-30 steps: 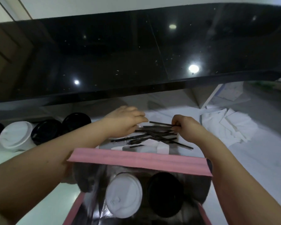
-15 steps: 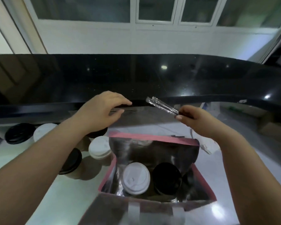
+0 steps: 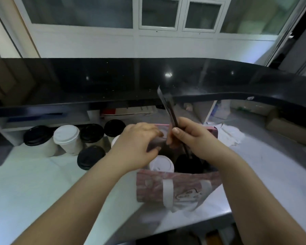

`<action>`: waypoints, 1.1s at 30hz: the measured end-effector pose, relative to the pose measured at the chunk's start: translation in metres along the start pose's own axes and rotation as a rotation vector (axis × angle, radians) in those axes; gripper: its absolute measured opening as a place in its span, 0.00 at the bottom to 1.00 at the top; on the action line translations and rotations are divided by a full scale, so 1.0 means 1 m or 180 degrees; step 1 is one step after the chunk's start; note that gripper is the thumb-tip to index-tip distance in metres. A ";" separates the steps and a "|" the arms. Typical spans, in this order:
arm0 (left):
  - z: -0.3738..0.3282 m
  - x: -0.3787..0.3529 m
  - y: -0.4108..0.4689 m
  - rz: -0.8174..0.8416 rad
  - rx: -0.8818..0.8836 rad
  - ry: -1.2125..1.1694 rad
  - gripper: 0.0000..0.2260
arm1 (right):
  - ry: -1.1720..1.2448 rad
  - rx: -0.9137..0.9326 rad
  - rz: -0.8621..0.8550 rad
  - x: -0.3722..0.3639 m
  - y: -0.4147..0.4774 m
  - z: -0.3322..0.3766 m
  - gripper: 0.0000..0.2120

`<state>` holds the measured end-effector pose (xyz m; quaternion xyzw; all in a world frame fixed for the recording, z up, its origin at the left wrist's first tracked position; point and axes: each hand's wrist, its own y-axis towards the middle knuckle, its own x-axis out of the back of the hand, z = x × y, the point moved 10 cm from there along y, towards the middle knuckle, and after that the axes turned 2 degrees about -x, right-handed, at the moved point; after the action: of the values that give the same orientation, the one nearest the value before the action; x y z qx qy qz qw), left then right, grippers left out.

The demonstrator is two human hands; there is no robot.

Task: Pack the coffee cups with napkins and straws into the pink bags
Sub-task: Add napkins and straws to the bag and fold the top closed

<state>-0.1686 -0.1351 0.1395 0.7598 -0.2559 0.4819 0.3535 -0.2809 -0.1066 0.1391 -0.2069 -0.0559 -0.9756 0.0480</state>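
Both hands have dropped to the bag (image 3: 177,186) since half a second ago, and the straws (image 3: 170,112) have swung from slanting left to near upright. Loose cups (image 3: 67,138), black- and white-lidded, stand on the bench (image 3: 34,183) at left. The left hand (image 3: 136,149) has its fingers (image 3: 148,129) curled over the bag's far rim, pinching it. Inside stand a white-lidded cup (image 3: 161,165) and a black-lidded cup (image 3: 187,165). The right hand (image 3: 198,142) grips the straws, fingers closed, their lower ends dipping over the black lid. Napkins (image 3: 231,137) lie at right.
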 end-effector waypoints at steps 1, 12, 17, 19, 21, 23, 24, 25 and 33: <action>0.005 -0.005 0.001 0.0081 0.0096 0.0006 0.22 | -0.0002 -0.0032 -0.0050 -0.001 0.000 -0.006 0.07; 0.034 -0.011 -0.001 0.0056 0.0565 -0.1126 0.42 | -0.1752 -0.0628 -0.0454 0.017 0.023 -0.055 0.07; 0.044 -0.015 -0.004 -0.0084 0.0612 -0.1264 0.41 | -0.3052 -0.1111 -0.0037 0.010 0.035 -0.079 0.18; 0.043 -0.015 -0.004 -0.0064 0.0545 -0.1210 0.40 | -0.3250 -0.1295 0.0178 0.007 0.036 -0.088 0.19; 0.037 -0.014 -0.003 -0.0009 0.0409 -0.0949 0.39 | -0.3154 -0.1262 0.0199 0.006 0.036 -0.088 0.20; 0.029 -0.010 0.000 -0.0002 0.0268 -0.0627 0.36 | -0.3049 -0.1107 0.0056 0.008 0.034 -0.080 0.23; 0.026 -0.008 0.001 -0.0008 0.0219 -0.0466 0.35 | -0.2982 -0.1012 -0.0034 0.009 0.032 -0.074 0.23; 0.022 -0.006 0.003 -0.0009 0.0185 -0.0295 0.34 | -0.2886 -0.0931 -0.0113 0.011 0.029 -0.068 0.23; -0.029 0.010 0.027 -0.0211 -0.0142 0.0457 0.22 | -0.2559 -0.0806 -0.0611 0.043 -0.013 -0.018 0.20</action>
<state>-0.2004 -0.1301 0.1647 0.7232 -0.2153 0.5174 0.4036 -0.3286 -0.0989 0.1388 -0.5686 0.0310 -0.8166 -0.0943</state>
